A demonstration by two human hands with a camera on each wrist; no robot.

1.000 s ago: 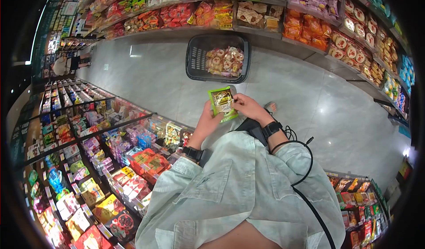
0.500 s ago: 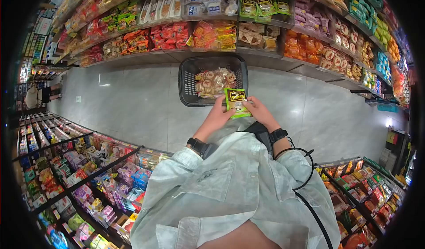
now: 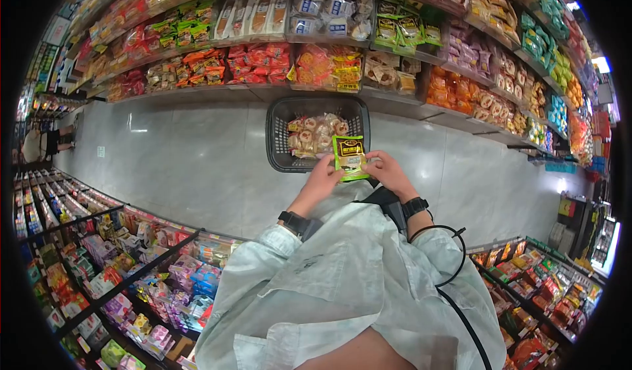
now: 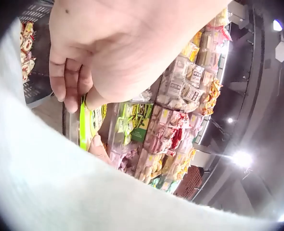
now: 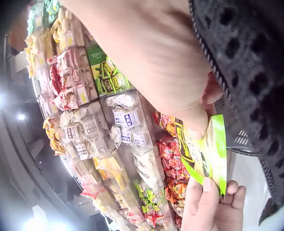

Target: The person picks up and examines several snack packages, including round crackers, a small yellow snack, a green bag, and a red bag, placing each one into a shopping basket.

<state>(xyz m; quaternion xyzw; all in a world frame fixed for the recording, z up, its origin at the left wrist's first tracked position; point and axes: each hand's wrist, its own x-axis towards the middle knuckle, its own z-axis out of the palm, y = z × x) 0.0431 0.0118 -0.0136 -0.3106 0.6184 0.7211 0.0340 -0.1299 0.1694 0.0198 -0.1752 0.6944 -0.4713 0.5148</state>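
A green-edged packet (image 3: 350, 157) with a dark and yellow label stands upright between both hands in the head view. My left hand (image 3: 322, 179) pinches its left edge, thumb on the front and fingers behind. On the right edge, my right hand (image 3: 390, 174) grips it between thumb and fingers. The left wrist view shows the packet (image 4: 88, 120) edge-on under the left hand (image 4: 103, 57). In the right wrist view the packet (image 5: 218, 149) is held from both sides.
Just beyond the packet, a dark basket (image 3: 276, 136) holding several wrapped snacks (image 3: 315, 133) sits on the grey floor (image 3: 197, 159). Stocked shelves (image 3: 257, 64) curve across the back. Display racks (image 3: 125, 264) stand at lower left and lower right. A person (image 3: 39, 145) is at the far left.
The head view has tilted up, showing more of the shelves. The packet, held by both hands throughout, has turned more upright and now overlaps the basket's near right corner.
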